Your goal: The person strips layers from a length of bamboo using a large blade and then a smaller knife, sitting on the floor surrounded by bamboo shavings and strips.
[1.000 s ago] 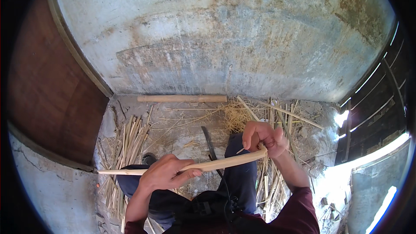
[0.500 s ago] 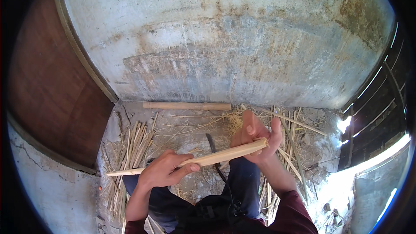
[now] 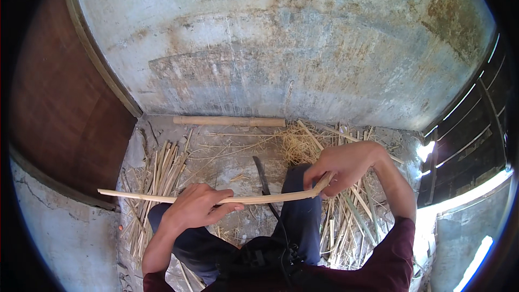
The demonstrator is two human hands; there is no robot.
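Observation:
A long pale bamboo strip [image 3: 270,198] lies crosswise above my lap. My left hand [image 3: 195,208] is closed around it, and its narrow end sticks out past that hand to the left. My right hand [image 3: 350,163] grips the right end, where the strip bends sharply upward near its tip. Part of that end is hidden by the fingers. Below the strip, a dark long-bladed knife [image 3: 260,172] lies between my knees; its lower part passes behind the strip, and its handle is hard to make out.
Bundles of split bamboo sticks [image 3: 165,170] lie at the left, and more strips [image 3: 351,221] at the right. Curly shavings [image 3: 298,145] are heaped near the stained wall [image 3: 259,59]. A bamboo pole [image 3: 230,121] rests along its foot. A brown door panel [image 3: 70,97] stands left.
My right hand has turned from palm up to knuckles up and moved right. The bamboo strip has shifted left and rolled to show a thinner edge, its right end now bent.

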